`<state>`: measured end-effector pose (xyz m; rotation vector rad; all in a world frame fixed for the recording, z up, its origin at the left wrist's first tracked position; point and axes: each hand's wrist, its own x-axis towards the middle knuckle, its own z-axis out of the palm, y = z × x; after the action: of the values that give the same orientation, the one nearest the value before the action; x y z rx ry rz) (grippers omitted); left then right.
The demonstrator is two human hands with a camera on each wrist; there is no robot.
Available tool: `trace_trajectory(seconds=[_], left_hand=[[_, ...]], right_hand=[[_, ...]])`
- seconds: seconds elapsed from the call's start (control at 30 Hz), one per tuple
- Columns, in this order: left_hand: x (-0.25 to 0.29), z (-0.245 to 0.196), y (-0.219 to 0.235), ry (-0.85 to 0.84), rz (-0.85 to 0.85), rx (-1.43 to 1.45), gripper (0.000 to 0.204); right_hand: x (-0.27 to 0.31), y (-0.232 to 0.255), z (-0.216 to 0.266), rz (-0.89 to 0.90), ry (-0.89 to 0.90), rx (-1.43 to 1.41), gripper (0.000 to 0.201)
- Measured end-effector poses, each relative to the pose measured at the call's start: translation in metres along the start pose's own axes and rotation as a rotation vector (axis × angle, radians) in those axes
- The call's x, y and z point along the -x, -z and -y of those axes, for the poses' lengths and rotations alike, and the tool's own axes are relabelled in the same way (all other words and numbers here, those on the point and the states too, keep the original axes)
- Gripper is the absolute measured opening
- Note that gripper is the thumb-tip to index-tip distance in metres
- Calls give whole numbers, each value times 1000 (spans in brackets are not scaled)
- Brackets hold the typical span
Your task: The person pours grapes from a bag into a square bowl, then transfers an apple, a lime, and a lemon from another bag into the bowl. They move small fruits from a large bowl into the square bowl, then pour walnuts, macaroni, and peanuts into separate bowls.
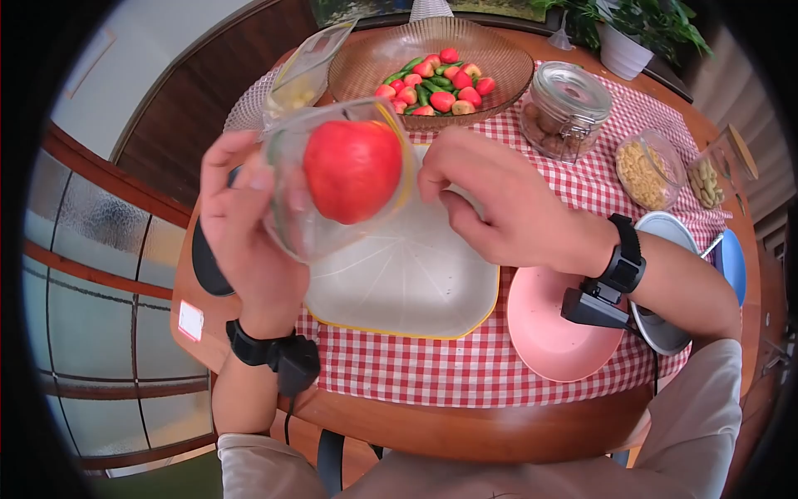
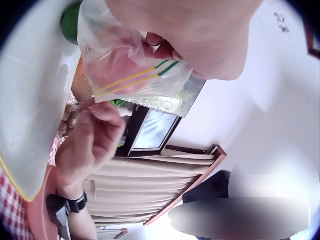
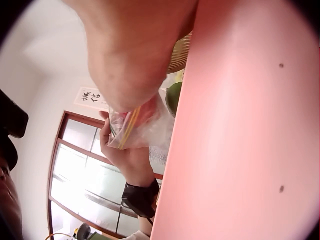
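Note:
Above the white tray (image 1: 399,291) with a yellow rim, a clear zip bag (image 1: 291,224) holds a red apple (image 1: 353,170). My left hand (image 1: 249,224) grips the bag's left side between thumb and fingers. My right hand (image 1: 507,200) is at the zip edge on the other side, its fingers curled. In the left wrist view, the fingertips of the right hand (image 2: 92,140) pinch the corner of the bag (image 2: 115,65) by the yellow and green zip lines. A dark green rounded thing (image 2: 71,22) shows beside the bag; in the head view it is hidden.
Behind the tray stands a ribbed glass bowl (image 1: 349,75) of small red fruits and green vegetables. A clip-top jar (image 1: 565,108), a glass of yellow bits (image 1: 647,179) and a pink bowl (image 1: 565,324) are at the right. A clear container (image 1: 303,71) leans at the back left.

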<state>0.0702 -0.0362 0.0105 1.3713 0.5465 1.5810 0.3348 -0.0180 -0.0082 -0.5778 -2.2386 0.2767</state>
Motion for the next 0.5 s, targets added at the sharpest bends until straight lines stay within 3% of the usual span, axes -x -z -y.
trace_trajectory(seconds=[0.03,0.07,0.1,0.23,0.27,0.33,0.37,0.4,0.47,0.5], left_hand=[[-2,-2,1,-23,-62,87,38],[-3,-5,2,-46,-124,174,37],[-6,-11,0,-31,-251,192,36],[-18,-19,57,71,-248,469,33],[-24,-20,68,72,-248,468,33],[-39,-20,88,69,-486,221,31],[-35,-22,104,49,-237,308,31],[-39,-24,117,50,-236,306,31],[-50,-28,117,12,-415,408,33],[-50,-27,115,-27,-452,323,33]], right_hand=[[2,-3,-2,124,-160,0,31],[3,-6,-3,121,-162,1,31],[3,-9,-4,111,-101,-10,35],[5,-15,-2,166,34,108,51],[5,-14,-2,166,33,107,51],[4,-12,0,255,18,144,61],[4,-12,0,253,18,143,61],[3,-11,0,274,13,146,62],[3,-11,0,294,9,151,64],[3,-11,0,299,9,151,65]])
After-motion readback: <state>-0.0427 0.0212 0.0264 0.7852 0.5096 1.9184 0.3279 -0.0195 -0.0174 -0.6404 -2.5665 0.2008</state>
